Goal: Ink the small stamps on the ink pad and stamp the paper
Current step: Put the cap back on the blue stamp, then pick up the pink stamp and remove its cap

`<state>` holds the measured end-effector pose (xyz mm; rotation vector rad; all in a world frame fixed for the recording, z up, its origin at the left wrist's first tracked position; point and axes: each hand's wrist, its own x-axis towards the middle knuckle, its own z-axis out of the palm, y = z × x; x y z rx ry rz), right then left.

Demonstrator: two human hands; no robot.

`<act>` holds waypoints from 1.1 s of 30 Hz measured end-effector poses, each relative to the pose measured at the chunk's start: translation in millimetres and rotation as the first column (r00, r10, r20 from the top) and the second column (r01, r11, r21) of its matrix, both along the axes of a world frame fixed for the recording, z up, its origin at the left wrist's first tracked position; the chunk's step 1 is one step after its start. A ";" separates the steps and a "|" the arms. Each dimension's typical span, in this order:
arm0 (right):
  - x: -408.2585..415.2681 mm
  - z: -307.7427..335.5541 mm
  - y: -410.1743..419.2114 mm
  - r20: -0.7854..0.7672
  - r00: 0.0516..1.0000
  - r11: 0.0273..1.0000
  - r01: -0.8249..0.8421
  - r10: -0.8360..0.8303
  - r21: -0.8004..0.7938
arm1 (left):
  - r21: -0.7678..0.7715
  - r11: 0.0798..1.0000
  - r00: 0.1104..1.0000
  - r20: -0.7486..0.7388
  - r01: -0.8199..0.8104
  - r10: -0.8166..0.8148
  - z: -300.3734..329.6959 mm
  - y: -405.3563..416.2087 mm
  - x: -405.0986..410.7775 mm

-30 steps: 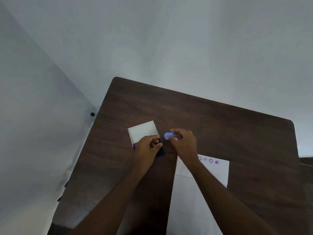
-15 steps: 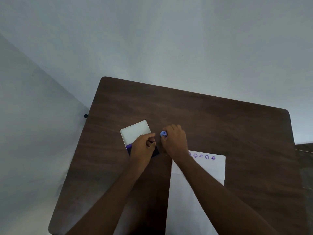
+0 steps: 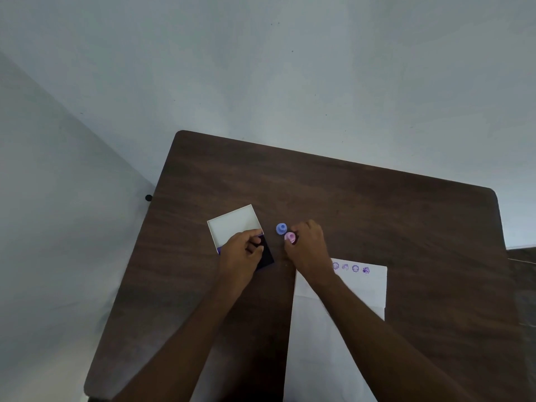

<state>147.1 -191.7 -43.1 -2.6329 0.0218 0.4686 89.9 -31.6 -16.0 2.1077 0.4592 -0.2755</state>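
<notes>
Ink pad (image 3: 265, 256) lies left of centre on the table (image 3: 377, 204), its white lid (image 3: 232, 224) open behind it; the left hand (image 3: 242, 255) rests curled over it, though whether it actually grips is unclear. Just right stands the blue stamp (image 3: 281, 228), released. Beside it the right hand (image 3: 307, 246) pinches the pink stamp (image 3: 289, 237). Best lift it upright, press squarely onto the pad, then print on the paper (image 3: 365, 288) beside the purple marks (image 3: 351, 268).

counter (image 3: 362, 198): dark brown wood grain
stamp (image 3: 281, 228) beyond right hand (image 3: 309, 246): blue
stamp (image 3: 289, 237) at its fingertips: pink
ink pad (image 3: 265, 255) under left hand (image 3: 242, 253): dark purple
paper (image 3: 368, 288): white, purple prints (image 3: 351, 267)
</notes>
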 end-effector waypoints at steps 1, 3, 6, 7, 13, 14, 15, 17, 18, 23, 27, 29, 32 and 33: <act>1.5 0.2 1.4 -0.023 1.000 1.000 -0.018 0.017 -0.026 | 0.003 1.000 1.000 -0.001 0.003 -0.003 -0.2 0.4 0.1; 8.3 2.7 3.1 -0.070 0.997 0.997 -0.043 0.038 -0.070 | -0.015 1.000 1.000 -0.003 -0.008 0.008 -0.4 -0.6 3.1; 13.0 16.7 7.5 -0.097 0.995 0.998 0.010 -0.015 -0.056 | -0.025 0.999 0.999 0.019 -0.033 0.034 10.3 2.8 3.6; 13.9 19.0 6.9 -0.115 0.992 0.998 0.057 -0.060 -0.031 | -0.018 0.999 0.999 0.012 -0.029 0.029 10.8 2.0 4.7; -13.5 40.6 -1.8 -0.227 0.926 0.821 0.374 -0.303 0.432 | -0.060 0.998 0.999 0.030 0.019 -0.017 17.8 -0.9 -4.7; -16.5 46.4 -1.6 -0.293 0.905 0.753 0.422 -0.310 0.505 | -0.076 0.997 0.999 0.032 0.028 -0.025 21.0 -1.1 -5.0; -18.4 50.8 -1.2 -0.350 0.885 0.689 0.461 -0.307 0.559 | -0.081 0.996 0.999 0.030 0.040 -0.037 23.4 -1.6 -5.8; -23.3 57.3 -1.9 -0.420 0.859 0.594 0.508 -0.294 0.623 | -0.068 0.996 0.998 0.032 0.062 -0.060 27.4 -2.8 -9.0; -26.0 60.0 -2.0 -0.440 0.853 0.554 0.519 -0.281 0.651 | -0.066 0.996 0.998 0.031 0.065 -0.063 29.0 -3.1 -11.2; -38.3 67.8 1.4 -0.521 0.821 0.418 0.568 -0.232 0.709 | -0.112 0.993 1.000 0.003 0.024 -0.023 36.9 -4.0 -18.1; -46.0 69.8 1.3 -0.550 0.817 0.365 0.572 -0.174 0.735 | -0.139 0.990 0.999 0.027 -0.022 0.026 45.2 -4.1 -23.5; -48.7 69.3 -1.1 -0.547 0.820 0.377 0.566 -0.168 0.733 | -0.141 0.990 0.999 0.032 -0.020 0.025 48.0 -3.5 -25.2; -50.6 69.6 -2.4 -0.549 0.817 0.404 0.569 -0.176 0.717 | -0.164 0.986 0.999 0.036 -0.012 0.018 48.6 -3.0 -26.6; -51.0 69.6 -2.1 -0.552 0.816 0.405 0.570 -0.174 0.715 | -0.167 0.986 0.999 0.030 -0.013 0.018 49.0 -3.0 -26.9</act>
